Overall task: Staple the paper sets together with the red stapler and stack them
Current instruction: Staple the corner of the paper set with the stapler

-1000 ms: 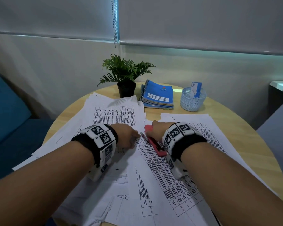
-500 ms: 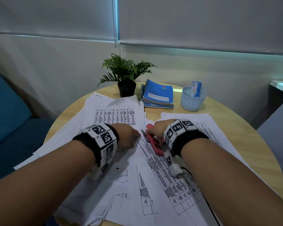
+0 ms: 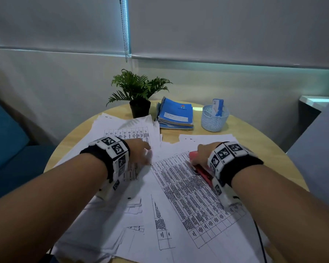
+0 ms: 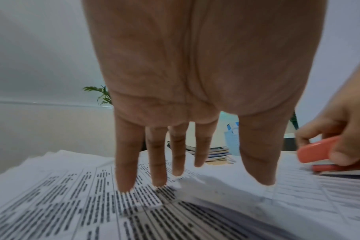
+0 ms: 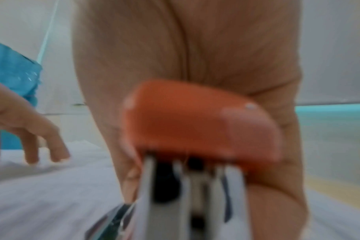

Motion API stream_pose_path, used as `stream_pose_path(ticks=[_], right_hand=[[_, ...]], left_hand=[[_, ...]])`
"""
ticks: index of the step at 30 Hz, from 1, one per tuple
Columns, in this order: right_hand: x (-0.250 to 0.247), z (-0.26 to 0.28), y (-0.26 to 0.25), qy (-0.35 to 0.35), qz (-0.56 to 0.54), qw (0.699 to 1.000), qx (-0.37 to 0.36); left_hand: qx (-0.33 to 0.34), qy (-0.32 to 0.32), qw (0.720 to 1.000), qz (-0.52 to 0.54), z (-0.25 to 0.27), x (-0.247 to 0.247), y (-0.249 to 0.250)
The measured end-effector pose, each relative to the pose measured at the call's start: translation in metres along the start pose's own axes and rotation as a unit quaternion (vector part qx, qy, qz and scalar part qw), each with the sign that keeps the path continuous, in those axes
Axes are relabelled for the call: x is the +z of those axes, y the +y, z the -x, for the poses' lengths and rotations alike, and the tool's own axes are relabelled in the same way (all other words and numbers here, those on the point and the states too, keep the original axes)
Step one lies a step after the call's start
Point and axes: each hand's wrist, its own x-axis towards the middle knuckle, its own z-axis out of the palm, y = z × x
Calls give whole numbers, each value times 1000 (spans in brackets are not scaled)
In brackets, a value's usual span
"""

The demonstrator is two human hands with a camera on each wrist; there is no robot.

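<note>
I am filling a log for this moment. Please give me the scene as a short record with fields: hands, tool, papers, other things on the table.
left hand: left hand, fingers straight, tips on the printed sheets
right hand: right hand grips the red stapler
stapler place: low over the sheets, to the right of the left hand; contact with the paper cannot be told
papers: loose overlapping sheets spread over the round table
far side: potted plant, blue notebooks, mesh basket
</note>
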Motion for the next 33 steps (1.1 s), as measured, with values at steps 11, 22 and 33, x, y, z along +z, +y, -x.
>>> stream_pose_path(ticks=[11, 22, 33], right_hand=[[14, -3, 41, 66, -210, 956, 193], [-4, -15, -40, 75, -407, 910, -10], [-7, -16, -58, -27, -595, 803, 24]], left_hand=[[-89, -2, 996, 5, -16, 3, 5], [-68, 43, 993, 87, -10, -2, 7], [37, 122, 946, 298, 13, -1, 5]])
